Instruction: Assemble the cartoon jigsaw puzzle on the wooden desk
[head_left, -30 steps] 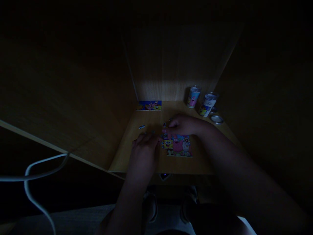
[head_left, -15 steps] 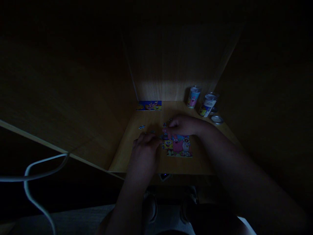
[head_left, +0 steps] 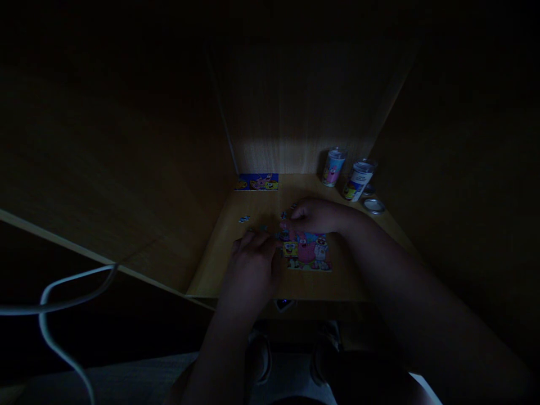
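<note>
A partly joined cartoon jigsaw puzzle (head_left: 307, 251) lies on a small wooden desk (head_left: 337, 281) in a dim booth. My right hand (head_left: 316, 216) rests curled over the puzzle's upper left part, fingertips pressed together on a piece I cannot make out. My left hand (head_left: 253, 253) lies just left of the puzzle, fingers bent and touching its left edge. Loose puzzle pieces (head_left: 244, 219) lie on the desk beyond my left hand.
A printed cartoon picture (head_left: 258, 181) lies at the desk's back left. Two small printed cans (head_left: 333, 166) (head_left: 358, 180) stand at the back right, a round lid (head_left: 373, 206) beside them. Wooden walls enclose three sides. A white cable (head_left: 59, 304) hangs at the left.
My left hand has slid slightly right and nearer, closer to the puzzle's left edge. My right hand has barely moved.
</note>
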Motion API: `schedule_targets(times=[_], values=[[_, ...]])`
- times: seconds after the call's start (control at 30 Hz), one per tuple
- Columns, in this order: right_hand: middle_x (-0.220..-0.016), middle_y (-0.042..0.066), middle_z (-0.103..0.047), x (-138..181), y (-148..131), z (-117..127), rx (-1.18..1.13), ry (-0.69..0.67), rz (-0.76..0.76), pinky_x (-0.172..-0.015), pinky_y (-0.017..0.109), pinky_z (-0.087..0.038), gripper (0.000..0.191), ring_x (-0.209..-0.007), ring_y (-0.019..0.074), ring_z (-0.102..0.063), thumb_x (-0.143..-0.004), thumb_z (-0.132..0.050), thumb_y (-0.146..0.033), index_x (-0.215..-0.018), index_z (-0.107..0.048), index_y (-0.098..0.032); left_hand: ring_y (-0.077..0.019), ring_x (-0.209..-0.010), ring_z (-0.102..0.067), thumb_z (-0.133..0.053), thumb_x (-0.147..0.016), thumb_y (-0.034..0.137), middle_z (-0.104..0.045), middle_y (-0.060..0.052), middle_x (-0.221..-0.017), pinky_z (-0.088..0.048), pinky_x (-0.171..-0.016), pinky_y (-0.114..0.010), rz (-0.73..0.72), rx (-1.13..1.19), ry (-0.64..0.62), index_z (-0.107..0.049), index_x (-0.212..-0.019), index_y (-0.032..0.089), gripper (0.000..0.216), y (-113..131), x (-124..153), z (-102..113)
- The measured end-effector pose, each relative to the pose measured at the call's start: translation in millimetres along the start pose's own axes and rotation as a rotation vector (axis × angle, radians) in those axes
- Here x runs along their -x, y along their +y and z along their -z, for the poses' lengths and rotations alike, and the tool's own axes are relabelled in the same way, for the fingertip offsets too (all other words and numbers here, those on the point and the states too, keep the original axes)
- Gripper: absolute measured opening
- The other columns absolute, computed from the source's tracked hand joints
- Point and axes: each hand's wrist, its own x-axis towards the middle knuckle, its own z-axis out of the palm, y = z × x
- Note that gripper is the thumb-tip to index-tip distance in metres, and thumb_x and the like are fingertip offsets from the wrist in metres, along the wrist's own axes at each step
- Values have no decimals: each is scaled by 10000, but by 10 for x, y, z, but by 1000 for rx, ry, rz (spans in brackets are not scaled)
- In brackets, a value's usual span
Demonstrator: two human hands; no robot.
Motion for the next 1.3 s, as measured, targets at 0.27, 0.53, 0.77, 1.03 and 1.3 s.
schedule_targets(times=[0.27, 0.53, 0.77, 1.03, 1.3], values=[[-695, 22, -739, 4, 18, 1, 10, 0, 15, -593, 255, -406, 638, -597, 126, -600, -947, -581, -752, -876, -848, -178, -313, -1096, -625, -612, -913, 32, -743, -65, -1122, -507, -948, -486, -12, -14, -10, -742, -1169, 229, 349, 19, -13, 5], [-686, 24, -728, 10, -16, -4, 2, 2, -9, -597, 256, -405, 616, -606, 129, -596, -952, -590, -737, -856, -847, -185, -305, -1080, -632, -637, -927, 63, -745, -60, -1086, -516, -955, -483, 12, -8, 22, -776, -1105, 245, 290, 9, -1, -13], [-667, 12, -710, 11, -32, 4, 26, 4, -8, -582, 260, -395, 609, -579, 120, -568, -962, -585, -729, -855, -848, -190, -297, -1064, -632, -637, -923, 61, -739, -62, -1076, -522, -947, -482, -15, 26, 13, -772, -1106, 236, 287, 17, -9, -7], [-675, 8, -708, 13, -37, 4, 16, -12, -26, -585, 252, -407, 596, -594, 125, -589, -960, -588, -722, -881, -845, -190, -309, -1060, -627, -608, -938, 42, -739, -73, -1068, -520, -938, -488, 21, 19, 18, -742, -1139, 213, 295, -3, -8, -17], [-674, 6, -708, -2, -22, 3, 54, -5, -8, -586, 255, -392, 594, -587, 122, -573, -958, -590, -722, -887, -846, -191, -294, -1053, -625, -629, -923, 31, -752, -56, -1077, -522, -945, -475, -8, 23, 20, -774, -1085, 233, 297, -10, -1, -10]])
